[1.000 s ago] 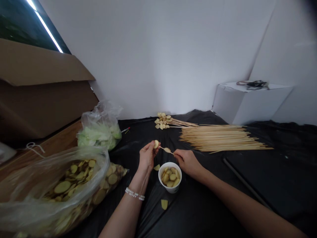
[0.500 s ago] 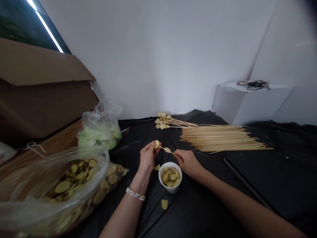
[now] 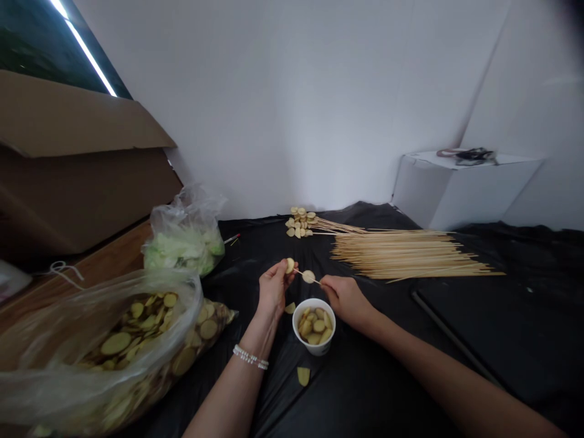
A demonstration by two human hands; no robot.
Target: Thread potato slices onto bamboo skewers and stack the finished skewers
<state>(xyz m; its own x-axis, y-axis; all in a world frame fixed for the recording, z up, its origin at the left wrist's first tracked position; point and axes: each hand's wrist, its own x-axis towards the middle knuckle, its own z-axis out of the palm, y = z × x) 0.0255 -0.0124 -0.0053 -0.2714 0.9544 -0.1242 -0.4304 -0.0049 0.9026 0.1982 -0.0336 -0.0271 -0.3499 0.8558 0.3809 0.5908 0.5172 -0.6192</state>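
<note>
Between my hands a thin wooden skewer (image 3: 298, 271) runs, with one pale potato slice (image 3: 308, 277) threaded on it. My left hand (image 3: 272, 286) pinches another round slice (image 3: 290, 266) at the skewer's left end. The fingers of my right hand (image 3: 347, 299) are closed on the skewer, right of the threaded slice. Just below the hands stands a white paper cup (image 3: 314, 350) holding several slices. One loose piece (image 3: 290, 308) lies left of the cup, and another (image 3: 303, 376) in front of it.
Bare skewers (image 3: 406, 254) lie spread at the right, beside filled skewers (image 3: 300, 222). At the left are a large plastic bag of slices (image 3: 116, 344), a bag of green vegetables (image 3: 185, 246) and a cardboard box (image 3: 82, 194). A white box (image 3: 460, 188) stands at back right.
The threaded slice has turned and now shows its round face towards the camera. Both hands have stayed almost where they were.
</note>
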